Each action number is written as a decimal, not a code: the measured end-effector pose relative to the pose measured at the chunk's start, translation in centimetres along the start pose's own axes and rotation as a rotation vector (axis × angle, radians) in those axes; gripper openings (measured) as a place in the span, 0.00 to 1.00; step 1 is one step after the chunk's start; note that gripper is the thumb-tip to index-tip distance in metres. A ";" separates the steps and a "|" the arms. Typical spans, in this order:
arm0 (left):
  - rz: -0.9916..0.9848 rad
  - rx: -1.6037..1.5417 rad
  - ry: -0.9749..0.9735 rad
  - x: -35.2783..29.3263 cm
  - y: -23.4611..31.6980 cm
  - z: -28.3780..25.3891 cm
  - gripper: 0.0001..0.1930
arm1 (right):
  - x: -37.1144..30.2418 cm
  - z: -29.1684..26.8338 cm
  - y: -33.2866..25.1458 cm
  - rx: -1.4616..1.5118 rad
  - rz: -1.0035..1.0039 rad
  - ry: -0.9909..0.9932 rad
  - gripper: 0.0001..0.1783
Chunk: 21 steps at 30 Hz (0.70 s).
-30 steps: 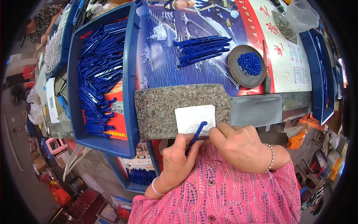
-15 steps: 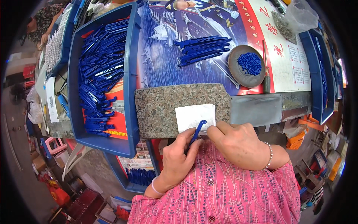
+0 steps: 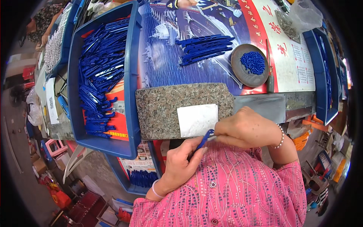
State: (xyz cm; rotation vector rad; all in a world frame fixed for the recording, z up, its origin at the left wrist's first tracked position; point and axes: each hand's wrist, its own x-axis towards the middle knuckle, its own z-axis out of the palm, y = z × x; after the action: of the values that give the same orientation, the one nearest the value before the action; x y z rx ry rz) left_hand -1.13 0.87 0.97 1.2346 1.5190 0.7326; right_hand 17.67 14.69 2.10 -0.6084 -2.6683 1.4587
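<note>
My left hand (image 3: 180, 163) pinches a slim blue plastic piece (image 3: 206, 139) between thumb and fingers; its rounded, holed end points up and to the right. Closed beside that end, my right hand (image 3: 247, 128) grips a thin silvery tool (image 3: 212, 138) whose tip meets or nearly meets the piece. Fingers hide most of this tool, so its kind is unclear. Just beyond both hands, a folded white paper (image 3: 197, 119) lies on a speckled granite slab (image 3: 159, 109).
At left stands a blue tray (image 3: 132, 75) heaped with blue plastic pieces (image 3: 102, 56). More pieces (image 3: 206, 49) lie on the poster-covered table. A round dish (image 3: 238, 72) of blue pellets and a slim handled tool (image 3: 270, 83) sit at right, near another blue tray (image 3: 321, 72).
My right hand has lifted off the paper's edge and turned, with its wrist farther right. The blue piece has shifted slightly down and right and tilts more; the silvery tool now shows beside it.
</note>
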 end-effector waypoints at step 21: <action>-0.345 -0.752 -0.039 0.7 0.0 0.3 0.11 | -2.0 1.3 -2.3 -0.096 0.209 0.126 0.09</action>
State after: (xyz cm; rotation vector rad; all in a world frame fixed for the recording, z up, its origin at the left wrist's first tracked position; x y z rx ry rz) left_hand -0.85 1.52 0.67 0.4102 1.2005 0.9176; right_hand 18.47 11.83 3.51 -0.9787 -2.6555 1.2910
